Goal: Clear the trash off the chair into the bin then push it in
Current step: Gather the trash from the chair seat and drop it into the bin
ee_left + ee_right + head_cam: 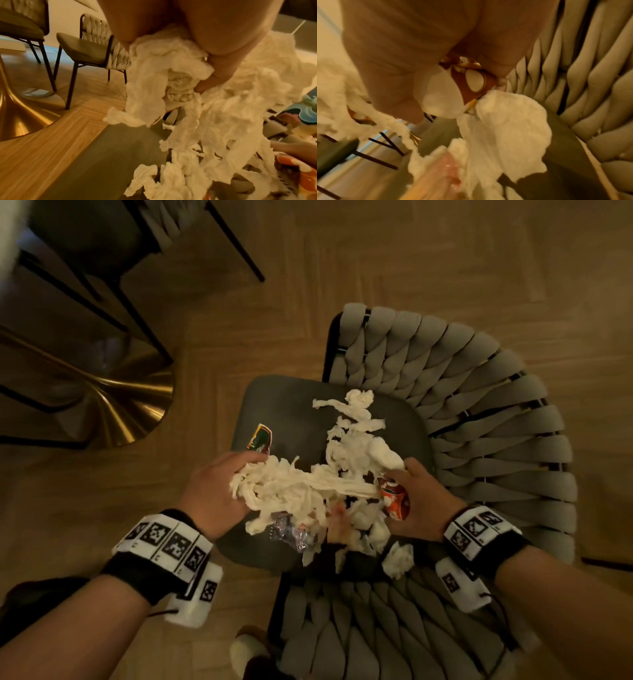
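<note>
A dark grey chair seat [294, 405] with a woven grey backrest [479, 405] carries a heap of torn white tissue [356, 440] and snack wrappers. My left hand [219, 487] grips a bundle of tissue strips [180, 81] at the seat's left side. My right hand [418, 501] holds an orange and white wrapper [395, 498] [471, 83] together with tissue [505, 121]. A green wrapper [260, 438] lies on the seat beyond my left hand. A shiny crumpled wrapper [291, 532] lies near the seat's front edge. No bin shows in any view.
A gold table base [113, 392] stands on the wooden floor [376, 268] to the left. Another chair with black legs [102, 241] is at the upper left. A second woven chair back [376, 628] lies right below my hands. More chairs [89, 46] show in the left wrist view.
</note>
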The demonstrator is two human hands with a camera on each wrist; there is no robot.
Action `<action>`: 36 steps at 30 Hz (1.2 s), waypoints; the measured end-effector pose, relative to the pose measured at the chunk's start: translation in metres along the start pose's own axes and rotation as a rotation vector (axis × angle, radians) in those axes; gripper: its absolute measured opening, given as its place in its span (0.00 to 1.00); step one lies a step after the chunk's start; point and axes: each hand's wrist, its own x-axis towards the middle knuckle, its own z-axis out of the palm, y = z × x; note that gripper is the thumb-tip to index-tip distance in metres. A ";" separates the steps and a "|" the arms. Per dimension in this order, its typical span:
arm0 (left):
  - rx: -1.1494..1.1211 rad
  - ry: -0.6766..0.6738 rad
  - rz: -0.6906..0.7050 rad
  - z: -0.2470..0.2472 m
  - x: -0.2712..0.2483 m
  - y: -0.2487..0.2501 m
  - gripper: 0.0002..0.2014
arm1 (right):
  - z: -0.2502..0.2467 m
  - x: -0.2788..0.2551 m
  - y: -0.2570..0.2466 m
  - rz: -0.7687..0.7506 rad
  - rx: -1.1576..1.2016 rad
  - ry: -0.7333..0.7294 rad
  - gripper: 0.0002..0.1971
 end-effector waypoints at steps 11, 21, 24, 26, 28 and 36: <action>-0.218 0.407 -0.079 -0.117 -0.221 -0.008 0.29 | -0.052 -0.096 -0.217 -0.440 -0.003 0.018 0.36; -0.594 0.778 -0.218 -0.176 -0.454 -0.162 0.29 | 0.073 -0.127 -0.483 -0.682 -0.123 -0.168 0.35; -0.540 0.846 -0.276 -0.187 -0.503 -0.224 0.27 | 0.138 -0.124 -0.546 -0.695 -0.119 -0.158 0.36; -0.444 0.870 -0.310 -0.194 -0.530 -0.256 0.23 | 0.177 -0.118 -0.582 -0.701 -0.127 -0.168 0.35; -0.361 0.858 -0.352 -0.202 -0.547 -0.284 0.26 | 0.209 -0.111 -0.613 -0.677 -0.126 -0.191 0.35; -0.523 0.838 -0.610 -0.205 -0.539 -0.390 0.14 | 0.317 -0.042 -0.684 -0.586 -0.055 -0.394 0.37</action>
